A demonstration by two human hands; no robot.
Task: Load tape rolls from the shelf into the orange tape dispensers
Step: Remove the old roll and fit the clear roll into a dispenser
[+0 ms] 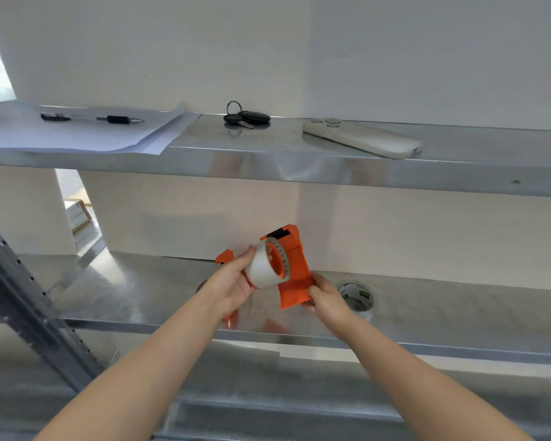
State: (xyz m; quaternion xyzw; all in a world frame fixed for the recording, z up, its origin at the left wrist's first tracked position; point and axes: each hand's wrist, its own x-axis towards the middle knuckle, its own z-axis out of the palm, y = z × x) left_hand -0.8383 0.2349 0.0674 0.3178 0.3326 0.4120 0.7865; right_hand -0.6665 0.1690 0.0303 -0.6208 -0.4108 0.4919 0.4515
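Note:
My right hand [323, 299] grips the lower end of an orange tape dispenser [295, 268], held tilted above the middle metal shelf [458, 310]. My left hand [233, 280] is closed on a clear tape roll [266, 265], which sits against the dispenser's orange hub. Behind my left hand part of a second orange dispenser [225, 256] shows on the shelf, mostly hidden. Another tape roll [357, 296] with a green-and-white label lies flat on the shelf to the right of my right hand.
On the upper shelf [268, 160] lie papers [77, 132] with a pen [118, 119], a bunch of keys [247, 117] and a phone [363, 138] face down. A grey perforated upright [29, 291] stands at the left. A white wall backs the shelves.

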